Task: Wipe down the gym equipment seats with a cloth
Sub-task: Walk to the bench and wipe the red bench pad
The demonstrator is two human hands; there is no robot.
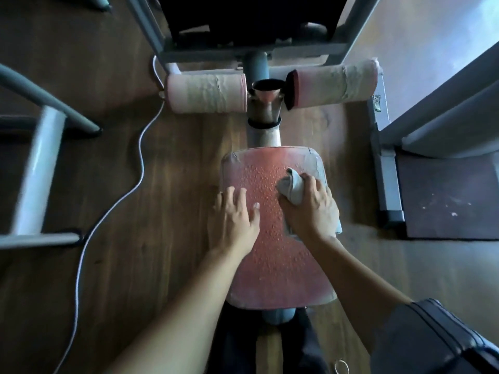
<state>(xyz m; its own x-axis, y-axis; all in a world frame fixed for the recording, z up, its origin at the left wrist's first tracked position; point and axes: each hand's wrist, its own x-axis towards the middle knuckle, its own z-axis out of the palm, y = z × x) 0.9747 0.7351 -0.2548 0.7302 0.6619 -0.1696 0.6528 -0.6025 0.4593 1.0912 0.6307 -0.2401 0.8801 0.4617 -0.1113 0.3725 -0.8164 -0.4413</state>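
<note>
At the near edge, the dark shape beside the right forearm is cut off and I cannot tell what it is; the seat's support post is mostly hidden under its near end. The red padded seat (270, 255) runs away down the middle, beaded with droplets over most of its surface. This looks like the wiping step, only partly done. The left hand (235, 220) lies flat on the seat's left edge, fingers straight and slightly spread, steadying it. The right hand (310, 209) curls its fingers round a bunched pale cloth (291, 186) and presses it onto the seat's far right part; its fingertips are buried in the folds. Next, the cloth should probably sweep left and nearward through the droplets, and the left hand will have to lift clear. Farther off, two foam rollers (208, 94) flank the post, and the frame beyond is dark and cropped.
</note>
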